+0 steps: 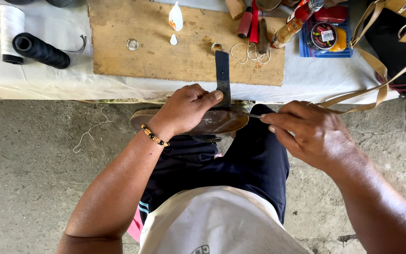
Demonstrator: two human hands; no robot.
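My left hand [184,110] grips a brown sandal [222,123] turned sole-up across my lap, thumb pressed near its dark strap [222,77], which stretches up onto the wooden board. A beaded bracelet sits on that wrist. My right hand [306,129] pinches a thin metal tool [253,115] whose tip meets the sandal's right end at the sole edge.
A wooden board [156,51] lies on a white-covered table [38,80] with a glue bottle [175,18], metal rings, loose thread, tools and bottles. Black and white thread spools [41,50] lie at left; a tan-strapped bag [395,42] sits at right. Concrete floor lies below.
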